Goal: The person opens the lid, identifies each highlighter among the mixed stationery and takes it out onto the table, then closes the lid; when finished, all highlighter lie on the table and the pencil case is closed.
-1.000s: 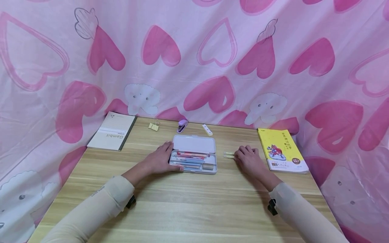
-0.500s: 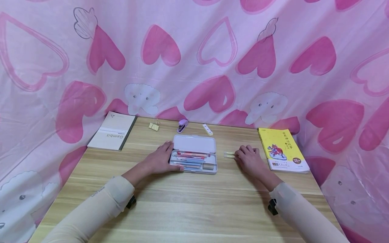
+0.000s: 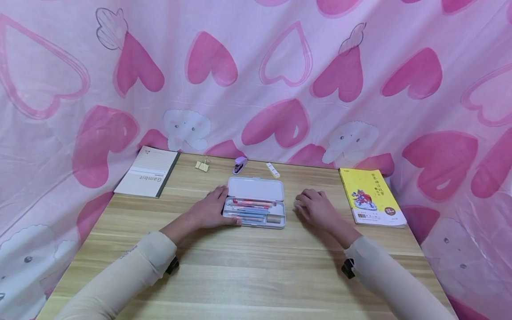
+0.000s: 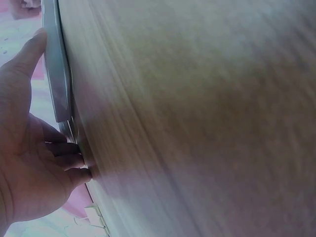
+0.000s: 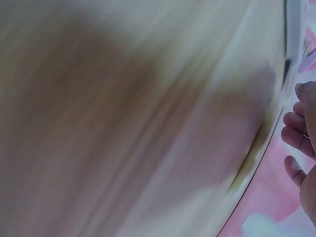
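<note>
A white pencil case (image 3: 256, 190) lies with its lid folded back, several pens and pencils (image 3: 250, 209) and a grey-brown block (image 3: 274, 219) inside. My left hand (image 3: 209, 209) holds its left end, thumb (image 4: 34, 47) on the near edge and fingers round the side. To the right of the case my right hand (image 3: 318, 209) is low over the table, fingers curled. A pale bit of a slim clear tube (image 3: 295, 203) shows at its fingertips; the rest is hidden. In the right wrist view the fingers (image 5: 296, 138) are bent and the tube is blurred.
Along the back edge stand a gold binder clip (image 3: 202, 166), a purple stapler (image 3: 240, 165) and a small white block (image 3: 273, 170). A notebook (image 3: 146, 173) lies at the left, a yellow book (image 3: 372, 198) at the right. A pink curtain (image 3: 256, 84) hangs behind the table.
My right hand has slid left toward the pencil case, and its fingers now cover most of the clear tube that showed before. My left hand has stayed on the case.
</note>
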`<state>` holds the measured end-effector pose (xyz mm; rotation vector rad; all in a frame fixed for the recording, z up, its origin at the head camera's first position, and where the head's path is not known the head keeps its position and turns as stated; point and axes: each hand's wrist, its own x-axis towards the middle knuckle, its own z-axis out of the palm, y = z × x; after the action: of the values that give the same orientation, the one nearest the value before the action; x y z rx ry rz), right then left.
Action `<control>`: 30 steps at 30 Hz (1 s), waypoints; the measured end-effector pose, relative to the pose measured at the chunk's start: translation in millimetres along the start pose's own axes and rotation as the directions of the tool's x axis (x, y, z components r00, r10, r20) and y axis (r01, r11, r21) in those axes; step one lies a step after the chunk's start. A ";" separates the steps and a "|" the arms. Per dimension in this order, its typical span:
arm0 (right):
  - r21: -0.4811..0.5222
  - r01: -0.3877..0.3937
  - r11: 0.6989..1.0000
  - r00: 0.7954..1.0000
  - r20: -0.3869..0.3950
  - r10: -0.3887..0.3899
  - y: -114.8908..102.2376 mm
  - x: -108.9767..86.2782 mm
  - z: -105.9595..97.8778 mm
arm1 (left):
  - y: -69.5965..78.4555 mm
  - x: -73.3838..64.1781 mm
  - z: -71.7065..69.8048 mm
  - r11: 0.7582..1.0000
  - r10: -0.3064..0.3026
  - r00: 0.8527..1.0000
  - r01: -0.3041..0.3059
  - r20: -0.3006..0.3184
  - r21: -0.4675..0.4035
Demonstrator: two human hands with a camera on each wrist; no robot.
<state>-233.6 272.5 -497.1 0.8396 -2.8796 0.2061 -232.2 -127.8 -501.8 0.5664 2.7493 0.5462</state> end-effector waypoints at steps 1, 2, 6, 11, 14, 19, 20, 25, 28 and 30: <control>0.010 0.013 1.000 1.000 0.000 -0.013 -6.3 5.0 -0.7 | -0.4 -0.1 0.1 1.000 0.002 1.000 -0.002 0.000 0.001; 0.018 0.029 0.999 1.000 -0.001 -0.029 -12.4 9.9 -0.9 | -0.9 -0.1 0.3 1.000 0.001 1.000 -0.001 0.002 0.005; 0.030 0.084 0.996 0.996 -0.006 -0.084 -34.6 28.1 1.7 | -1.2 0.2 0.3 1.000 0.006 1.000 -0.006 0.005 0.007; 0.042 0.162 0.986 0.986 -0.033 -0.161 -59.1 46.4 9.5 | -0.8 0.7 -0.3 1.000 0.012 1.000 -0.012 0.004 0.002; 0.050 0.221 0.974 0.975 -0.041 -0.219 -71.1 54.3 15.0 | -0.6 0.8 -0.3 1.000 0.010 1.000 -0.010 0.009 0.004; 0.047 0.226 0.973 0.974 -0.004 -0.226 -83.0 63.4 22.9 | -0.3 -0.3 -0.8 1.000 0.012 1.000 -0.012 0.012 0.000; 0.051 0.217 0.975 0.976 0.004 -0.217 -84.5 64.9 23.8 | -0.4 -0.5 -0.8 1.000 0.012 1.000 -0.012 0.012 0.002; 0.075 0.174 0.982 0.983 0.039 -0.177 -90.5 70.4 26.3 | -2.2 -1.0 0.1 1.000 0.021 1.000 -0.021 -0.005 -0.001; 0.082 0.157 0.984 0.985 0.053 -0.162 -93.4 72.2 26.7 | -2.8 -1.3 0.3 1.000 0.026 1.000 -0.026 -0.008 -0.007; 0.079 0.145 0.986 0.987 0.060 -0.150 -95.1 73.4 27.3 | -2.9 -1.7 0.2 1.000 0.027 1.000 -0.027 -0.012 -0.008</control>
<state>-245.9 150.1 -502.8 1.0885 -2.8690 0.2757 -231.6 -130.9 -502.9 0.6016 2.7528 0.5685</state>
